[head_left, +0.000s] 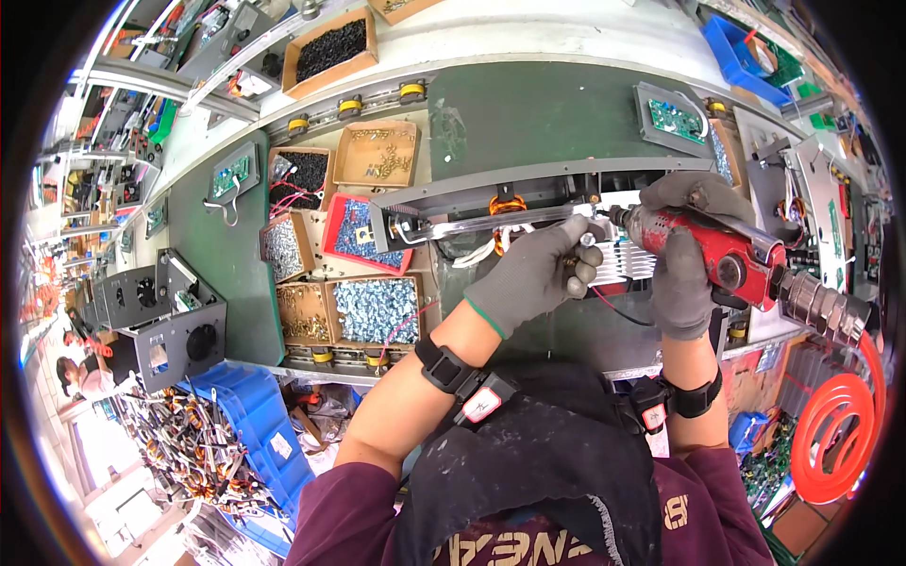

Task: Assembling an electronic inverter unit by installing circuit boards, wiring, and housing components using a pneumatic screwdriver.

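Observation:
My right hand [684,283], in a grey glove, wraps round a red air-powered driver [727,259] with a metal hose fitting. The driver's nose points left at a grey metal housing [453,193], close to white heatsink fins [628,262]. Beside that nose, my gloved left hand [538,274] has its fingers curled and pinched together. Small metallic bits show at its fingertips, too small to name. In the housing lie a copper coil [507,204], white wires and a clear strip [500,223] along its length.
Left of the housing sit a red tray [363,236] of small parts and cardboard boxes of screws [377,309]. Circuit boards in grey plates [674,118] rest on the green bench. A red coiled hose [830,439] hangs at right; a blue crate [250,443] stands lower left.

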Demonstrator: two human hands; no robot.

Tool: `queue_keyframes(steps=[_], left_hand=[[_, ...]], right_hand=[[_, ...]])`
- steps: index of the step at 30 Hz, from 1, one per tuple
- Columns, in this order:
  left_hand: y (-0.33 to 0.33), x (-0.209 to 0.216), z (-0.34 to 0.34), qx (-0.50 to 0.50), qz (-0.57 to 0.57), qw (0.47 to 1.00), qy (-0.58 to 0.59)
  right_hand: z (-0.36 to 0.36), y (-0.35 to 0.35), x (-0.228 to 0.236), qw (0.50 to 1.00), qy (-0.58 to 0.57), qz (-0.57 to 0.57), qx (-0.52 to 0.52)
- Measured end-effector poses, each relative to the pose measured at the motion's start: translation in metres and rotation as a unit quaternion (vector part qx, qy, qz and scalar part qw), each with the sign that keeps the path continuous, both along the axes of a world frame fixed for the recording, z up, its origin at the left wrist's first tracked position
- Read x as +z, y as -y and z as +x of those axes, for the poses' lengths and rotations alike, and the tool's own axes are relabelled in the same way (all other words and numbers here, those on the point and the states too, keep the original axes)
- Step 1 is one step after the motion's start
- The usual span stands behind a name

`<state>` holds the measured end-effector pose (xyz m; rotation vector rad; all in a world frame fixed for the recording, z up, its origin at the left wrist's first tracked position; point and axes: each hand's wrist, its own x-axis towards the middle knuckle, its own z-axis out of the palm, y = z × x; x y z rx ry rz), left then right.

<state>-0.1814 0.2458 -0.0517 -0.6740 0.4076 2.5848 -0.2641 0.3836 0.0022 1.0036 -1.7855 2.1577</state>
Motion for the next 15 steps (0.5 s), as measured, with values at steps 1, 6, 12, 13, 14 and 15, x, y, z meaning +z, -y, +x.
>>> queue_keyframes(steps=[1, 6, 12, 13, 14, 15], left_hand=[[-0.002, 0.003, 0.001, 0.008, -0.018, 1.000, -0.022], [0.045, 0.012, 0.072, -0.045, -0.285, 0.949, -0.126], [0.093, -0.007, 0.154, -0.201, -0.808, 0.515, 0.205], [0.086, -0.007, 0.148, -0.143, -0.829, 0.516, 0.161], [0.077, -0.004, 0.139, -0.091, -0.840, 0.521, 0.125], [0.064, -0.002, 0.121, -0.060, -0.865, 0.494, 0.060]], right_hand=[[0.001, 0.000, 0.000, 1.000, 0.011, -0.014, 0.017], [0.003, 0.001, 0.003, 0.999, 0.027, -0.014, 0.029], [0.005, 0.002, 0.002, 0.998, 0.059, -0.009, 0.020], [0.005, 0.002, 0.002, 0.998, 0.057, -0.008, 0.022], [0.005, 0.002, 0.002, 0.998, 0.064, -0.007, 0.019], [0.005, 0.002, 0.002, 0.998, 0.056, 0.000, 0.026]])
